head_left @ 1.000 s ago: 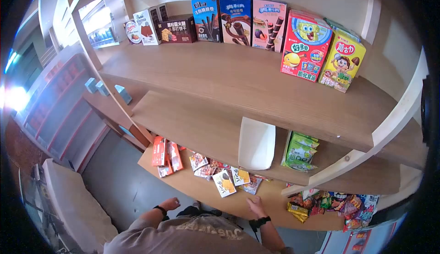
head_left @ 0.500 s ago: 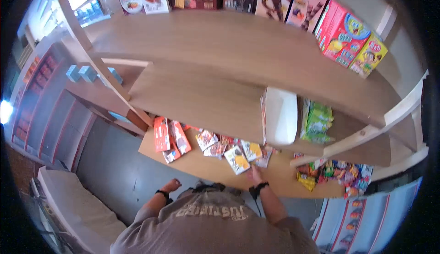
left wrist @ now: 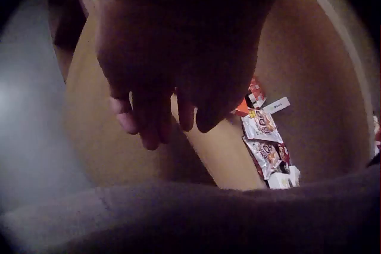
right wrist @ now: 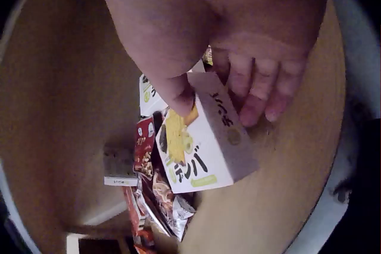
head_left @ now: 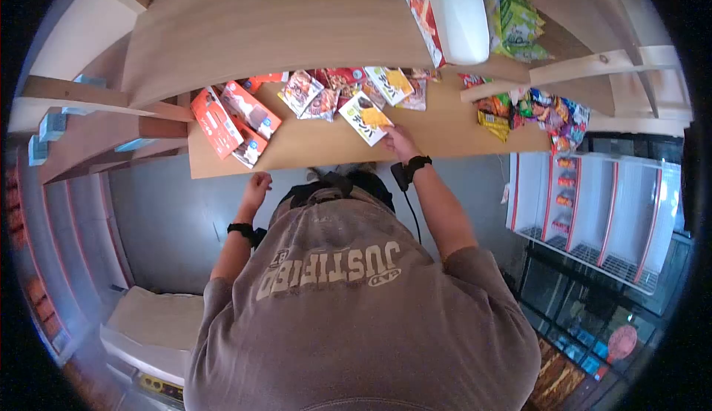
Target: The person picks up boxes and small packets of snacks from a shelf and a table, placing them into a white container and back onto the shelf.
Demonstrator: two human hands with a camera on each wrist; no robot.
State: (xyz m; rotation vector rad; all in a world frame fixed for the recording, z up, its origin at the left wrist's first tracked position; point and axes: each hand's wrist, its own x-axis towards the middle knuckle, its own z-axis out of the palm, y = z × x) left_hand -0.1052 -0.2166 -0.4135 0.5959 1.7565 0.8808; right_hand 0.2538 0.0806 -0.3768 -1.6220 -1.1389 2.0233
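My right hand [head_left: 401,144] grips a white snack box [head_left: 363,117] with yellow crackers printed on it, at the front of the low wooden shelf. In the right wrist view the thumb [right wrist: 180,100] lies on the printed face of the box, with the fingers [right wrist: 257,90] at its far side. A matching white box [head_left: 390,86] lies right behind it, next to shiny snack packets [head_left: 302,92]. My left hand [head_left: 256,187] hangs off the shelf's front edge, loosely curled, with nothing in it.
Red boxes [head_left: 217,123] lie at the low shelf's left end. Several colourful snack bags [head_left: 545,111] are heaped at its right, past a wooden bar [head_left: 497,90]. Above stands a white tray [head_left: 456,11] beside green bags [head_left: 519,22]. A white rack [head_left: 586,203] is at right.
The head view has tilted down, so the upper shelf's boxes have left it. My right hand has come forward to the white box and taken hold of it. The left hand stays idle.
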